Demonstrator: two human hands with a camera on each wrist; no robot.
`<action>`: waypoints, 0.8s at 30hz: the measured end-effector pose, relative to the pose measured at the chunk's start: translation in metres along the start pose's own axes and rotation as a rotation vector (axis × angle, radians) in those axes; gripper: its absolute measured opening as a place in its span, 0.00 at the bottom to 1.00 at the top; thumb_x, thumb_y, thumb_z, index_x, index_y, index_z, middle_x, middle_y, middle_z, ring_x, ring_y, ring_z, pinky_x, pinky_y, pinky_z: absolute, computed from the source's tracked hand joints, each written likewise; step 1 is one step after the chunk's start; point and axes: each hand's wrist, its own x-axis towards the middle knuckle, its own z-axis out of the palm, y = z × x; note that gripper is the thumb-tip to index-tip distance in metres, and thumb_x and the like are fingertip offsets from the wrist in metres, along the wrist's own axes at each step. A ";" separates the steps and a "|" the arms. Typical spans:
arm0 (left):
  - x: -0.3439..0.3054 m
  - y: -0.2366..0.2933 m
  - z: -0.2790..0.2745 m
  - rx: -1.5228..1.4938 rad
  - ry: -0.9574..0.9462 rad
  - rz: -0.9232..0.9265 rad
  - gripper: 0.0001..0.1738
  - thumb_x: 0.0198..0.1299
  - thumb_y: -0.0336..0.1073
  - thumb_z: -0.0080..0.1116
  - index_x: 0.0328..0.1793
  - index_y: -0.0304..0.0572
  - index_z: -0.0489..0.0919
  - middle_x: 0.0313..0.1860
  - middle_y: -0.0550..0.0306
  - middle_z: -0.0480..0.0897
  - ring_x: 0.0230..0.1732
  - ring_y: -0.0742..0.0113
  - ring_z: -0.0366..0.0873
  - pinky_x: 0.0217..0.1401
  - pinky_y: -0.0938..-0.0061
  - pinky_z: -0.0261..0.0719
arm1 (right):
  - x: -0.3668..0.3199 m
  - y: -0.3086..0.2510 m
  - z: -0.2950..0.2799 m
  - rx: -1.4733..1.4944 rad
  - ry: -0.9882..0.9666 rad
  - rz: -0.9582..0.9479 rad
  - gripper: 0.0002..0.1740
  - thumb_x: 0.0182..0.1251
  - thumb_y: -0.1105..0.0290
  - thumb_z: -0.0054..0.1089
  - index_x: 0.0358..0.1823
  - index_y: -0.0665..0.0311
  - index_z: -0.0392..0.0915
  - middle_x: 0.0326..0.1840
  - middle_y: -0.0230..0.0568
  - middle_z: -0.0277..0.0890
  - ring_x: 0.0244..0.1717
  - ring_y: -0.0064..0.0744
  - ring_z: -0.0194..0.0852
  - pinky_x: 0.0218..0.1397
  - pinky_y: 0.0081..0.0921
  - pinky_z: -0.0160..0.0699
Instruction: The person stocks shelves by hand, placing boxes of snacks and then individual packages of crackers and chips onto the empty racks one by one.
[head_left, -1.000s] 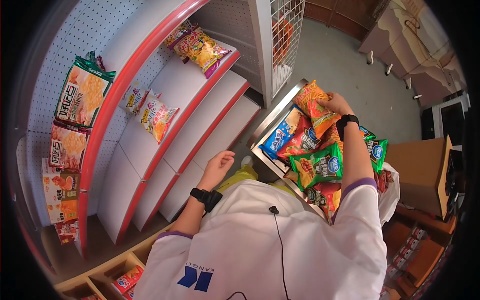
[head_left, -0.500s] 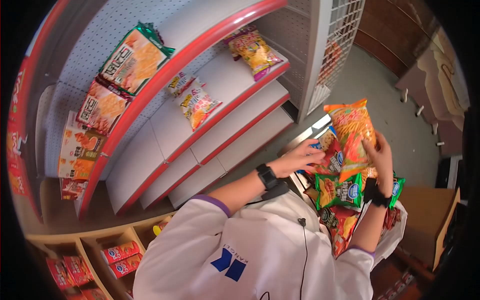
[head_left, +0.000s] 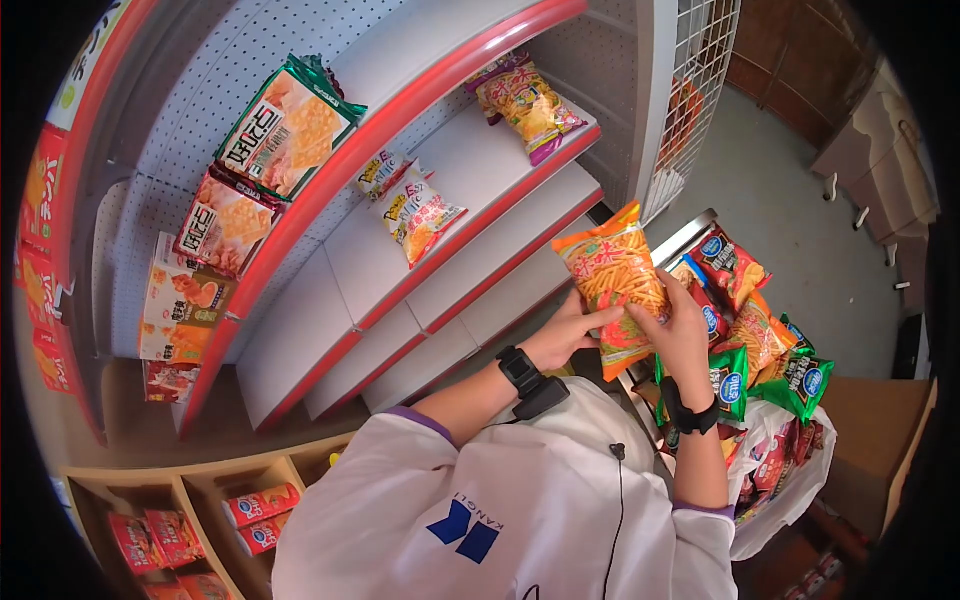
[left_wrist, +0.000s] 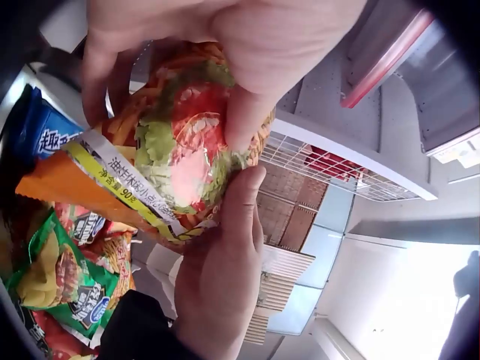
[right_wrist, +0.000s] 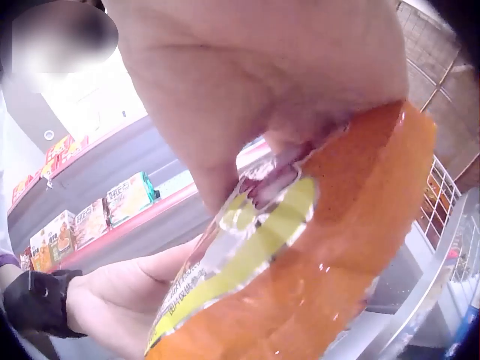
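An orange bag of fried snack sticks (head_left: 618,280) is held upright in front of my body. My left hand (head_left: 562,335) grips its lower left side, thumb across the front. From the other side my right hand (head_left: 682,325) holds it, the thumb likewise on the front. The left wrist view shows the bag (left_wrist: 184,142) between both hands, its printed lower band and orange end turned to the camera. Close up in the right wrist view, the right hand (right_wrist: 262,82) pinches the bag's plain orange back edge (right_wrist: 322,247).
Beside the right arm, a metal-edged cart (head_left: 690,232) carries several chip bags, with green chip bags (head_left: 806,388) among them. A white plastic bag (head_left: 775,520) hangs there. Tiered shelves (head_left: 500,235) with red edges hold snack packs. Wooden bins (head_left: 215,490) stand below.
The orange bag has been lifted off the cart's pile and brought left before my body. My left hand, earlier holding nothing, has come over and now grips it too.
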 end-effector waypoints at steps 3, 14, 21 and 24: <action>-0.010 0.010 -0.011 0.026 0.094 0.068 0.39 0.61 0.38 0.62 0.74 0.50 0.53 0.68 0.59 0.67 0.68 0.64 0.66 0.64 0.59 0.72 | 0.003 -0.006 0.009 -0.026 -0.093 -0.054 0.35 0.54 0.61 0.70 0.62 0.65 0.68 0.50 0.55 0.76 0.49 0.53 0.76 0.50 0.39 0.75; 0.021 0.179 -0.166 0.159 0.591 0.576 0.42 0.53 0.32 0.68 0.70 0.52 0.55 0.64 0.54 0.69 0.62 0.60 0.72 0.49 0.62 0.81 | 0.017 -0.021 0.027 0.161 -0.007 -0.050 0.31 0.60 0.72 0.63 0.65 0.65 0.63 0.55 0.48 0.72 0.49 0.42 0.75 0.54 0.34 0.73; 0.089 0.251 -0.229 0.277 0.811 0.584 0.48 0.51 0.35 0.70 0.73 0.57 0.51 0.69 0.56 0.64 0.66 0.55 0.65 0.54 0.50 0.70 | -0.008 -0.001 0.030 0.184 0.019 0.153 0.30 0.61 0.76 0.62 0.65 0.64 0.64 0.54 0.48 0.73 0.45 0.36 0.75 0.52 0.31 0.74; 0.109 0.263 -0.237 0.371 0.855 0.516 0.52 0.50 0.35 0.72 0.75 0.61 0.48 0.70 0.56 0.62 0.68 0.54 0.63 0.54 0.47 0.69 | -0.018 0.013 0.037 0.169 0.069 0.199 0.30 0.60 0.78 0.61 0.65 0.64 0.64 0.54 0.46 0.73 0.44 0.32 0.75 0.49 0.28 0.75</action>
